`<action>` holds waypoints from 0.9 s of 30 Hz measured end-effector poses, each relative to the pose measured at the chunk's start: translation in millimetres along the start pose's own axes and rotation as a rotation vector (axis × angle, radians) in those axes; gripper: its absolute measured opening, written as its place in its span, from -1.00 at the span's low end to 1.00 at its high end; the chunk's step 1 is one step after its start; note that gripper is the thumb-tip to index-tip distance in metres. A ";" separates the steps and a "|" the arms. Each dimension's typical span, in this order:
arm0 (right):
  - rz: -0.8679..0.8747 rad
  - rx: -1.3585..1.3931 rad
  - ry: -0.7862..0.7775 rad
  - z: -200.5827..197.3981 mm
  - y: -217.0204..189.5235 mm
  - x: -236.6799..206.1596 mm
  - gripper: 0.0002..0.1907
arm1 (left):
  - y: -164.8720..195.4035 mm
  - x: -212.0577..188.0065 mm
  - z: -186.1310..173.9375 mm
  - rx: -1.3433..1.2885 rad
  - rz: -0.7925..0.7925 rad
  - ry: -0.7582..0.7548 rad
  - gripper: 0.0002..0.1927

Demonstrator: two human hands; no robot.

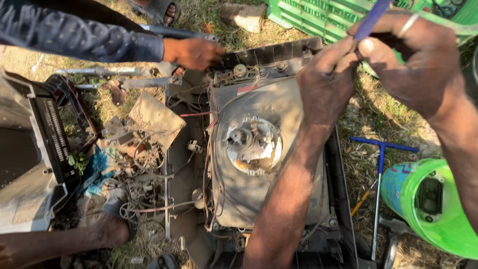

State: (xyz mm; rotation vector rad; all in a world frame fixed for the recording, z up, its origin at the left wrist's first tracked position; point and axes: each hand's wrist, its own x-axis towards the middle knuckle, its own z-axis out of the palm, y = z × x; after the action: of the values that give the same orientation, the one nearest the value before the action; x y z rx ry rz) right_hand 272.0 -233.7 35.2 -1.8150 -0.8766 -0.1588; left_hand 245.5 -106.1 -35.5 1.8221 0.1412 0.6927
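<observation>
Head view, both hands' grip shut on blue tool handle (371, 20), left hand (326, 82), right hand (416, 60)

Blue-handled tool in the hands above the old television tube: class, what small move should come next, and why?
Probably lower the blue-handled tool toward the tube's open neck. Both the left hand and right hand hold it high, clear of the tube, touching nothing there.

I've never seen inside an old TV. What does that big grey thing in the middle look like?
The grey picture tube is a dusty, funnel-shaped glass shell lying face down in its dark frame on the grass. A round broken opening shows in its middle. Thin wires run along its left edge. The person's left forearm crosses above it.
</observation>
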 end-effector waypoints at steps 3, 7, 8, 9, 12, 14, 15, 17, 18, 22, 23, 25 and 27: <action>0.013 0.099 -0.074 -12.1 -60.3 -37.1 -0.71 | 42.2 -52.2 -29.2 -0.046 0.172 0.050 -0.85; -0.028 -0.008 -0.212 -15.1 -142.7 -97.4 -0.70 | 97.1 -136.7 -88.3 -0.097 0.224 0.029 -0.84; -0.061 -0.093 -0.253 -16.3 -165.4 -115.0 -0.70 | 109.2 -158.3 -106.3 -0.102 0.217 0.003 -0.83; -0.105 -0.179 -0.292 -13.9 -185.0 -129.2 -0.71 | 120.4 -179.3 -125.3 -0.102 0.224 -0.029 -0.85; -0.153 -0.217 -0.380 7.9 -236.1 -167.7 -0.68 | 146.9 -237.5 -185.4 -0.070 0.247 -0.089 -0.86; -0.145 -0.182 -0.429 30.3 -262.5 -191.8 -0.66 | 158.2 -270.6 -224.6 -0.046 0.206 -0.137 -0.84; -0.129 -0.178 -0.450 39.4 -273.9 -204.1 -0.66 | 162.0 -285.3 -242.8 -0.047 0.159 -0.175 -0.82; -0.137 -0.143 -0.472 56.0 -291.5 -219.5 -0.68 | 165.9 -310.7 -275.1 -0.031 0.144 -0.209 -0.81; -0.139 -0.108 -0.483 64.2 -299.7 -231.4 -0.71 | 166.2 -321.6 -288.6 -0.019 0.156 -0.212 -0.80; -0.216 -0.163 -0.404 102.2 -322.6 -268.9 -0.77 | 157.5 -354.4 -323.7 -0.050 0.124 -0.237 -0.85; -0.234 -0.125 -0.376 114.2 -324.1 -276.5 -0.78 | 153.3 -360.4 -327.9 -0.067 0.025 -0.246 -0.84; -0.280 -0.053 -0.323 136.6 -320.7 -284.2 -0.80 | 142.9 -370.4 -332.0 -0.100 -0.166 -0.256 -0.82; -0.255 -0.088 -0.257 154.5 -314.0 -293.5 -0.84 | 130.6 -378.5 -331.8 -0.045 -0.131 -0.215 -0.79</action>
State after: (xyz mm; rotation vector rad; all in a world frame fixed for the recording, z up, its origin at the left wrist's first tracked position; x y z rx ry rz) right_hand -182.0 -192.5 63.3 -1.8249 -1.3015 -0.1282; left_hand -268.7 -38.3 2.4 1.8137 0.1004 0.4018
